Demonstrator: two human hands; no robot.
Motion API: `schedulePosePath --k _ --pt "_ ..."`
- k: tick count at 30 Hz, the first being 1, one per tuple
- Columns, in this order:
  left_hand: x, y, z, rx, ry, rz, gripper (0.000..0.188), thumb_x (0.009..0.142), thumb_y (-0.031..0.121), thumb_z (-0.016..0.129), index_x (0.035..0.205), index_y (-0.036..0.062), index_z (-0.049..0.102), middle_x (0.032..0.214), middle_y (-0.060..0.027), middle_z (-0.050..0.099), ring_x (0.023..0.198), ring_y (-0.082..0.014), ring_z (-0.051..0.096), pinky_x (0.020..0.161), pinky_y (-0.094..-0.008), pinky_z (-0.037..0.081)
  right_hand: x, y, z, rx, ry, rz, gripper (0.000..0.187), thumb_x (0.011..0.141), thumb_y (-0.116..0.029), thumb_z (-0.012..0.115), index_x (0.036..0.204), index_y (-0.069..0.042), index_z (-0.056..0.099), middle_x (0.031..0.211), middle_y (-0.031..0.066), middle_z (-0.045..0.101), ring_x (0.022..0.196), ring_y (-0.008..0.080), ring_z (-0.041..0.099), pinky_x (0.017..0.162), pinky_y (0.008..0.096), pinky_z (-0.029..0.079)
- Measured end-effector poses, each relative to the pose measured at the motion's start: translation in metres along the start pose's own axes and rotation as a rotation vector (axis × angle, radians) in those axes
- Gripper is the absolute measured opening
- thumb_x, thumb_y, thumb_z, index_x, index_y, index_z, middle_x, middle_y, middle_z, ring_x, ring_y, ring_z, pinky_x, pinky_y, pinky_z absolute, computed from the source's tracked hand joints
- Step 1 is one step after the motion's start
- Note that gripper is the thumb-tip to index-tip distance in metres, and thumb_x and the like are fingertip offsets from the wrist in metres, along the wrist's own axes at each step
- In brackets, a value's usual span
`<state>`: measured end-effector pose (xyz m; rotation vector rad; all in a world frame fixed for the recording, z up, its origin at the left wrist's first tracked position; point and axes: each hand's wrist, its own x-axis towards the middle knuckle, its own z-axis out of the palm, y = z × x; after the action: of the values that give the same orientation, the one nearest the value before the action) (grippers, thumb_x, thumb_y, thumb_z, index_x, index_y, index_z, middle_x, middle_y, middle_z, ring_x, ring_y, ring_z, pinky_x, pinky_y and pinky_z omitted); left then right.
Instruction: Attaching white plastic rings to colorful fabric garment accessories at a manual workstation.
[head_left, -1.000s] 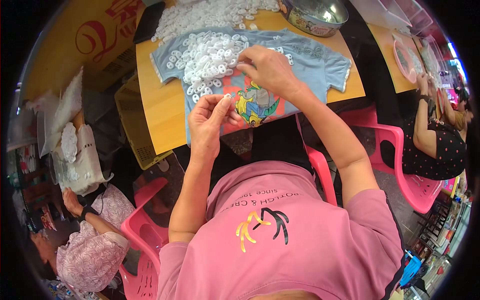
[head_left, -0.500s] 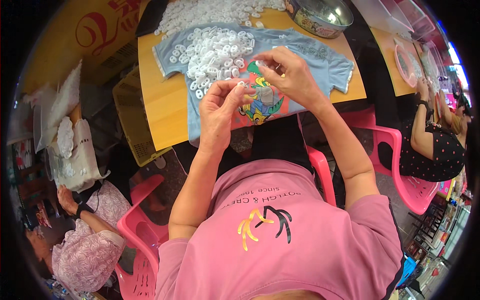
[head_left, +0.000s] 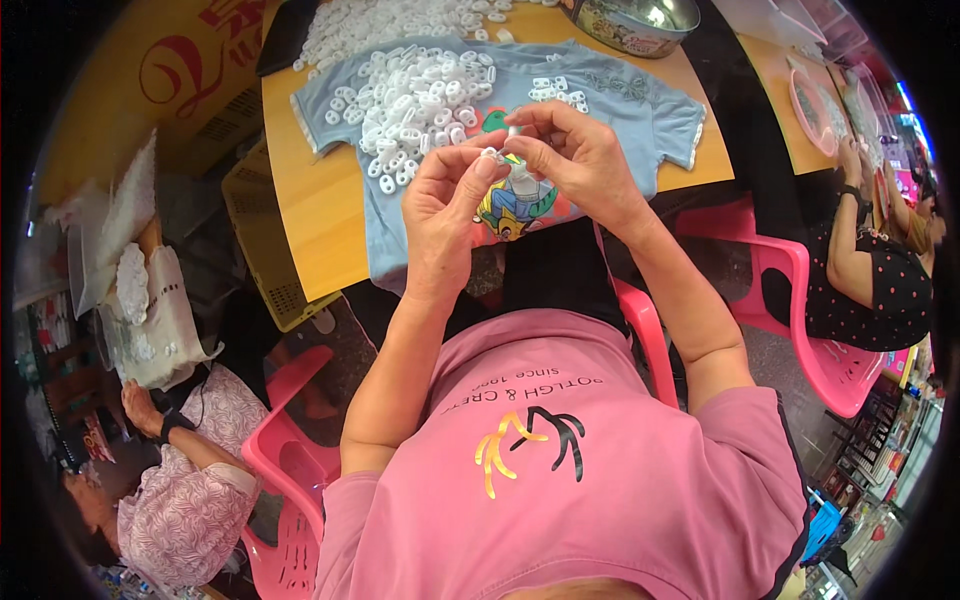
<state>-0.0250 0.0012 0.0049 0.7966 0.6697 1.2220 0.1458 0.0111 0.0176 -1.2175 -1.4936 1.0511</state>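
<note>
Close together over the shirt's printed front, my two hands are both closed in a pinch. Between the thumb and fingertips of my left hand (head_left: pixel 440 215) is a small white plastic piece with holes (head_left: pixel 490 153). My right hand (head_left: pixel 585 165) pinches another small white piece (head_left: pixel 514 131), whose shape is partly covered by the fingers. A light blue T-shirt (head_left: pixel 345 195) with a cartoon print lies spread beneath them. On it, beyond my left hand, rises a pile of white oval two-holed pieces (head_left: pixel 425 95). A smaller group of white pieces (head_left: pixel 558 93) sits past my right hand.
The wooden table (head_left: pixel 305 220) carries a larger heap of white pieces (head_left: pixel 390 25) at the back and a round metal tin (head_left: pixel 640 25). A yellow crate (head_left: pixel 255 235) stands left. People sit on both sides, near pink chairs (head_left: pixel 800 300).
My right hand has come down and nearer to my left, so the pieces it pinches are almost together. The small group of white pieces behind it now shows. The view has shifted slightly.
</note>
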Motion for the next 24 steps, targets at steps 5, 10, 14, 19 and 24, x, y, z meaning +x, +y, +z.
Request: schedulePosePath --k 5,10,14,19,24 --pt "-0.002 -0.003 -0.001 0.078 -0.024 0.073 0.015 0.094 0.013 0.063 0.102 0.0002 0.059 0.12 -0.0146 0.063 0.1 -0.0128 0.06 0.092 -0.0285 0.047 -0.004 -0.005 0.002 0.189 0.035 0.051 0.024 0.094 -0.012 0.063 0.114 0.002 0.062 0.092 0.0038 0.065 0.073 0.0065 0.058 0.064 0.0207 0.049" --pt "-0.003 0.003 0.002 0.069 0.004 0.067 0.014 0.095 0.012 0.062 0.103 0.001 0.06 0.119 -0.0146 0.063 0.102 -0.0123 0.059 0.094 -0.0292 0.045 -0.006 -0.005 -0.006 0.332 -0.026 0.128 0.025 0.096 -0.011 0.059 0.118 0.001 0.061 0.088 0.0027 0.063 0.073 0.0082 0.059 0.067 0.0223 0.051" --pt "-0.008 0.006 0.007 0.091 0.004 0.049 0.013 0.095 0.011 0.061 0.103 0.0007 0.059 0.118 -0.0149 0.063 0.101 -0.0133 0.06 0.093 -0.0287 0.046 -0.007 -0.01 -0.002 0.385 0.012 0.128 0.025 0.096 -0.01 0.059 0.117 0.002 0.06 0.086 0.0029 0.063 0.073 0.0092 0.059 0.068 0.0234 0.052" --pt "-0.01 -0.003 0.009 0.063 0.012 0.084 0.013 0.095 0.011 0.061 0.103 0.0005 0.058 0.117 -0.0148 0.064 0.101 -0.0143 0.061 0.093 -0.0289 0.047 -0.012 -0.006 0.004 0.413 0.087 0.126 0.025 0.094 -0.008 0.061 0.116 0.003 0.06 0.09 0.0052 0.065 0.076 0.0117 0.062 0.07 0.0258 0.053" --pt "-0.01 -0.003 0.012 -0.019 0.03 0.088 0.014 0.096 0.011 0.06 0.103 -0.0007 0.058 0.114 -0.0154 0.064 0.099 -0.0159 0.063 0.092 -0.0298 0.049 -0.017 -0.012 0.008 0.369 0.097 0.089 0.025 0.094 -0.008 0.061 0.117 0.002 0.061 0.092 0.0056 0.066 0.078 0.011 0.062 0.071 0.0248 0.053"
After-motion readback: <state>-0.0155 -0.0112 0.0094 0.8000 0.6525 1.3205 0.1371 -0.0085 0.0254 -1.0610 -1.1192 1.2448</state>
